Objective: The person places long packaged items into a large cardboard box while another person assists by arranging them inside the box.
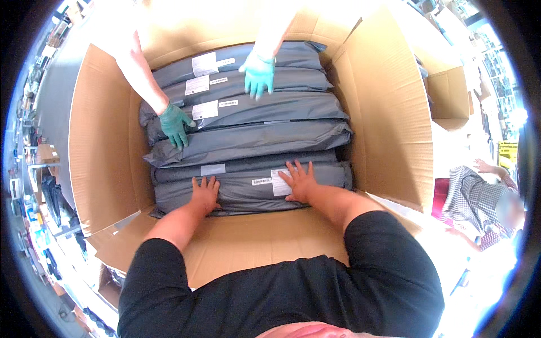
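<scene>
Nearest parcel [248,188]: grey plastic mailing bag, long and flat, lying crosswise at the near end of the row inside the carton; white label on its top face.
Left hand [205,193]: bare, palm down, fingers together and extended, resting flat on the left part of the nearest parcel; grips nothing.
Right hand [300,181]: bare, palm down, fingers spread wide, pressed on the right part of the same parcel, partly covering the white label [280,182]; grips nothing.
Row of parcels [248,107]: further grey bags of the same kind, overlapping one another from the near end to the far end of the carton; several carry white labels.
Carton [389,107]: large brown cardboard box, all flaps open and standing outward; the parcels fill its floor.
Dark green gloved hand [174,125]: another person's, reaching in from the far left, fingers on a middle parcel.
Light green gloved hand [258,73]: same far side, fingers spread over a parcel near the far end.
Second carton [448,93]: smaller, open, just beside the right flap.
Checked sleeve [470,197]: a third person, right edge, well apart from the carton.
</scene>
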A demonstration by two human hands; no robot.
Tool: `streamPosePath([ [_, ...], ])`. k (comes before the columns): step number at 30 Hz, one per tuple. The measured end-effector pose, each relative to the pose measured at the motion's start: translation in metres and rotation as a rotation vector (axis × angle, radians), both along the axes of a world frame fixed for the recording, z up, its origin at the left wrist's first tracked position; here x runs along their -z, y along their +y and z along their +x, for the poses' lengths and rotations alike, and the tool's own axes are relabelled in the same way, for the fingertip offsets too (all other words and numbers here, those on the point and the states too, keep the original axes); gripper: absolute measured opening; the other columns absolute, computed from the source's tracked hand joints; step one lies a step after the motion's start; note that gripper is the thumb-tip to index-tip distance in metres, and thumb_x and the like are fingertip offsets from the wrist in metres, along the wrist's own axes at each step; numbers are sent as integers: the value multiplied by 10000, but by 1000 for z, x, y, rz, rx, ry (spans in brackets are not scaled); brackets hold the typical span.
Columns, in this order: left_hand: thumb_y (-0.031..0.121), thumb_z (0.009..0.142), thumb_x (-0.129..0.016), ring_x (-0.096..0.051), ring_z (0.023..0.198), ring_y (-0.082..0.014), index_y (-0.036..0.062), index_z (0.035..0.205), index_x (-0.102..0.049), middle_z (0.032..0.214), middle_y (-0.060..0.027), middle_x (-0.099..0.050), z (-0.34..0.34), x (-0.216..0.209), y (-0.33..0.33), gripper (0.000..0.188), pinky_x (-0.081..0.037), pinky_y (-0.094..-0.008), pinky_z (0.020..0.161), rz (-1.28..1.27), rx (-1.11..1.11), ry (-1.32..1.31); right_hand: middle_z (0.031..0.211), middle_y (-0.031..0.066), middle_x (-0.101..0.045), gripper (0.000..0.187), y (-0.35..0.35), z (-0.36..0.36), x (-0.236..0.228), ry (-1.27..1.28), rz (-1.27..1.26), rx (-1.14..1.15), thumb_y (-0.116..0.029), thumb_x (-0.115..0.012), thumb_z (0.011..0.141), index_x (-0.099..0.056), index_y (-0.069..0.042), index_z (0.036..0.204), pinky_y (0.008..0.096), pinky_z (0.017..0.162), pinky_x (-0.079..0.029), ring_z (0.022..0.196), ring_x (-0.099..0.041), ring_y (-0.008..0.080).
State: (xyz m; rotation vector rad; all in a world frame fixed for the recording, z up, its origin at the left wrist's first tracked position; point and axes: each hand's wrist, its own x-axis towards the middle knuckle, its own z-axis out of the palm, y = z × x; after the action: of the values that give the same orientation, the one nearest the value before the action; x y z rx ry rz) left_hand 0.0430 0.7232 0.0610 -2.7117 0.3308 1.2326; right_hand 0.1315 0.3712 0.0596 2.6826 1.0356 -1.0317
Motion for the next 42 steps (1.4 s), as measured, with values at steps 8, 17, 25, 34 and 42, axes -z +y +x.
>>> streamPosePath([
  [8, 296, 946, -412, -282, 1424, -365, 64, 1460, -383, 1551, -110, -332, -23, 18, -15, 565, -135, -670, 1121, 210, 69, -240, 1630, 136, -12, 933, 3, -13, 16, 2, -86, -61, -588, -639, 819, -159, -281, 1558, 725, 1092, -50, 1484, 15, 410],
  [17, 406, 672, -825, -224, 1457, -347, 59, 1490, -313, 1581, -139, -244, 3, -4, -18, 1026, -243, -648, 1090, -69, -84, -252, 1623, 133, -89, 979, 51, 16, -29, 35, -60, -156, -537, -752, 726, -265, -270, 1532, 679, 1114, -140, 1473, -88, 426],
  [25, 289, 938, -490, -197, 1429, -484, 215, 1350, -567, 1595, -177, -187, 4, 49, -30, 425, -186, -757, 1041, -145, -174, -277, 1617, 193, -2, 907, 72, 27, -6, 111, -194, -235, -529, -763, 737, -301, -391, 1505, 682, 1066, -260, 1452, -83, 489],
  [34, 320, 963, -449, -221, 1401, -522, 183, 1189, -684, 1565, -200, -259, 21, 58, -21, 353, -208, -696, 1075, -177, -105, -322, 1611, 209, 29, 889, 77, 34, 11, 152, -192, -202, -472, -796, 725, -356, -362, 1490, 660, 1041, -329, 1441, -61, 519],
  [42, 374, 854, -669, -551, 1215, -331, 121, 1346, -542, 1306, -137, -594, 93, -122, 48, 567, -447, -450, 1006, -393, -352, 138, 1605, 220, 65, 958, 67, 46, 8, 195, -208, -294, -446, -818, 683, -338, -325, 1503, 629, 1053, -344, 1438, -67, 522],
])
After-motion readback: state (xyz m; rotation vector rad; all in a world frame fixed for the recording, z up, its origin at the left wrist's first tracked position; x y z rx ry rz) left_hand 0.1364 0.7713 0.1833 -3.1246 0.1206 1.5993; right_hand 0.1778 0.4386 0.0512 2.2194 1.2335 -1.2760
